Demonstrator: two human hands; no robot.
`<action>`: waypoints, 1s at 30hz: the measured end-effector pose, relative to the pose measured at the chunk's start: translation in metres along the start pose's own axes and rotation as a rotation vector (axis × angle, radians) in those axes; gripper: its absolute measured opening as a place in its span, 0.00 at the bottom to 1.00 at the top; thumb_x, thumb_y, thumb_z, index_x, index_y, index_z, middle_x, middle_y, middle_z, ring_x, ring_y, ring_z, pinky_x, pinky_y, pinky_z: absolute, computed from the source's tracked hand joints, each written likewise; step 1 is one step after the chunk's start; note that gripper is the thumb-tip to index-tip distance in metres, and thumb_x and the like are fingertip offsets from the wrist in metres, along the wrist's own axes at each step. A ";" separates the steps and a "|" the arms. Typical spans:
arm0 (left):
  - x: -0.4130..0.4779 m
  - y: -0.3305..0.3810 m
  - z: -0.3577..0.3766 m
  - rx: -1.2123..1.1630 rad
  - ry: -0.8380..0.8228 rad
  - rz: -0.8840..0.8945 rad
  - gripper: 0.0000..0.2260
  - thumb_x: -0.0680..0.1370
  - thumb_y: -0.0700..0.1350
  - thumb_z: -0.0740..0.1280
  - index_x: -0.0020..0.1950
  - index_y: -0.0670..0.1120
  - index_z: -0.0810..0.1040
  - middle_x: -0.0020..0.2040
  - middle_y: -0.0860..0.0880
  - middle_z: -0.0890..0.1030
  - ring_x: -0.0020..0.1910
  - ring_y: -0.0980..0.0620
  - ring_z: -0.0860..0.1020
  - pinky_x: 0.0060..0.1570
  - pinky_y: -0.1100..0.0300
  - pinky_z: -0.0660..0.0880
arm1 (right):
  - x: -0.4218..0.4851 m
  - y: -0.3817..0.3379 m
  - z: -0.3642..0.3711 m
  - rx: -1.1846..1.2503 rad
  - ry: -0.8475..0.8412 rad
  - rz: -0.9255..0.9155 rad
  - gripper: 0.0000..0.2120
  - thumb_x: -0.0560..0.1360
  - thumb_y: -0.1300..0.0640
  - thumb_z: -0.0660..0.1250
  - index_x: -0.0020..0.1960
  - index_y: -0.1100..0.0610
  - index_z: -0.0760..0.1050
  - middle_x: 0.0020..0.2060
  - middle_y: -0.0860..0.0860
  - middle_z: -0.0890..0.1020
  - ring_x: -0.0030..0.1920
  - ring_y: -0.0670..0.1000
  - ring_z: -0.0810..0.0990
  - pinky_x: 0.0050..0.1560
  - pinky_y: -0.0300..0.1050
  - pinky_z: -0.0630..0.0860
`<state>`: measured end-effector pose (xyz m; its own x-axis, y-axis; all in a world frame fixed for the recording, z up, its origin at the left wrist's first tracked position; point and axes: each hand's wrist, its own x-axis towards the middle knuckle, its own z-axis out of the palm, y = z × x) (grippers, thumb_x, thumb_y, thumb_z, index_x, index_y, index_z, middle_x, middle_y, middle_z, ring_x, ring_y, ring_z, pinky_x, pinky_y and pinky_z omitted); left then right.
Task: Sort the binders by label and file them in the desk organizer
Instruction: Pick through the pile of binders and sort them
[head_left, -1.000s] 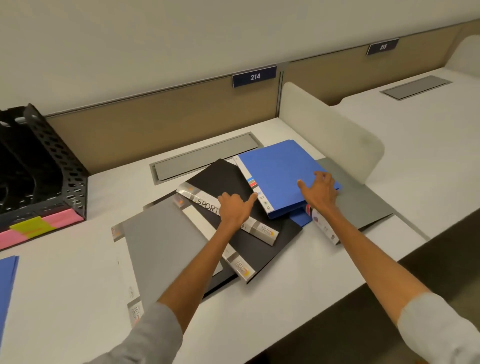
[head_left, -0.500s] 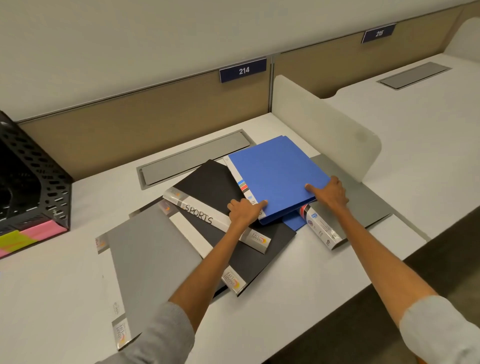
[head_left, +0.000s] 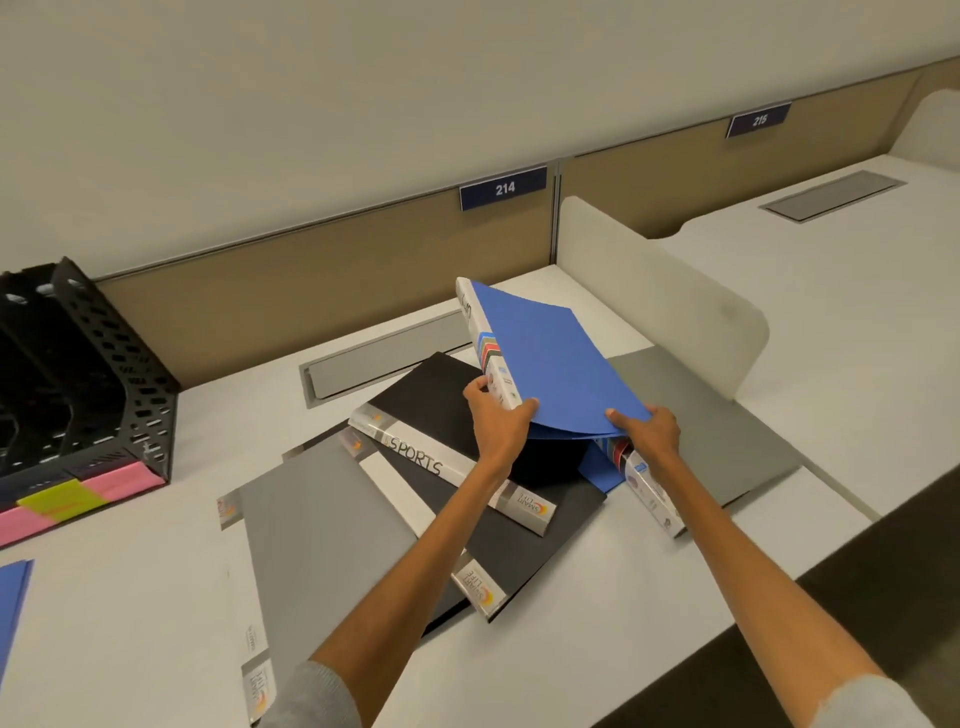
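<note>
Your left hand (head_left: 497, 415) pinches the spine and your right hand (head_left: 649, 427) grips the cover edge of the blue plastic binder (head_left: 550, 364), tilted above the pile near the white desk (head_left: 130, 597)'s back edge, likely to read its label.

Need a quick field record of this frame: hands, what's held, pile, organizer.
left hand: grips spine end of blue binder
right hand: grips the binder's cover edge
blue binder: tilted, raised off pile, far end up
pile: SPORTS binder, black binder, grey binder, second blue binder partly hidden
desk organizer: black mesh, far left, slots look empty
desk: white
</note>
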<state>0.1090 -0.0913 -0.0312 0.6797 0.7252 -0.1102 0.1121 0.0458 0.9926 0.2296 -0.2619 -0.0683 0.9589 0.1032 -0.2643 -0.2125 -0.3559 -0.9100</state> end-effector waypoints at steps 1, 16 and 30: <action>-0.001 0.006 -0.002 0.000 0.006 0.034 0.30 0.72 0.41 0.75 0.67 0.49 0.59 0.64 0.49 0.69 0.60 0.53 0.74 0.44 0.66 0.77 | -0.005 -0.002 0.005 0.070 -0.027 0.005 0.16 0.70 0.54 0.77 0.46 0.66 0.77 0.44 0.59 0.80 0.39 0.55 0.78 0.39 0.49 0.76; -0.036 0.093 -0.043 -0.058 0.205 0.356 0.29 0.78 0.49 0.68 0.74 0.47 0.57 0.62 0.51 0.64 0.63 0.51 0.72 0.47 0.59 0.81 | -0.049 -0.047 0.091 0.321 -0.451 -0.059 0.24 0.75 0.54 0.73 0.65 0.59 0.67 0.53 0.57 0.72 0.50 0.55 0.73 0.49 0.47 0.74; -0.050 0.105 -0.069 -0.068 0.227 0.441 0.33 0.74 0.44 0.74 0.72 0.47 0.59 0.62 0.51 0.63 0.66 0.50 0.69 0.36 0.72 0.77 | -0.076 -0.053 0.135 0.398 -0.654 -0.049 0.14 0.75 0.54 0.69 0.50 0.65 0.76 0.38 0.57 0.75 0.38 0.52 0.70 0.43 0.45 0.71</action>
<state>0.0369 -0.0759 0.0818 0.4759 0.8166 0.3264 -0.2032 -0.2591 0.9443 0.1432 -0.1253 -0.0428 0.6890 0.6828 -0.2430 -0.3430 0.0119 -0.9393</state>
